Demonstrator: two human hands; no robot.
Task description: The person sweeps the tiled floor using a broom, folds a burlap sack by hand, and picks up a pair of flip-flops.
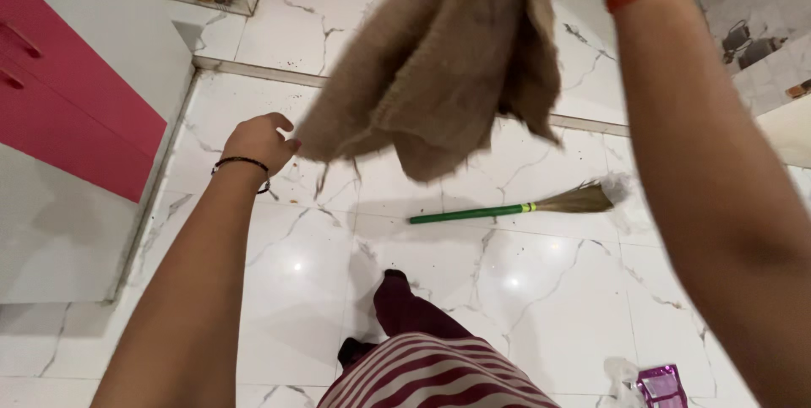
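Right forearm [718,205] looming closest, my right hand out of frame so grip unclear, brown cloth [439,62] hanging from it, my left hand [258,142] pinching its lower corner, green-handled broom [524,205] on the marble floor [549,290] below

Illumination is bright and even, supplied from overhead; two small glare spots appear on the glossy marble floor [524,307]. Soft shadows fall beneath the brown cloth [439,62] and both arms. The cloth shows slight motion blur; frame edges show wide-angle stretching.
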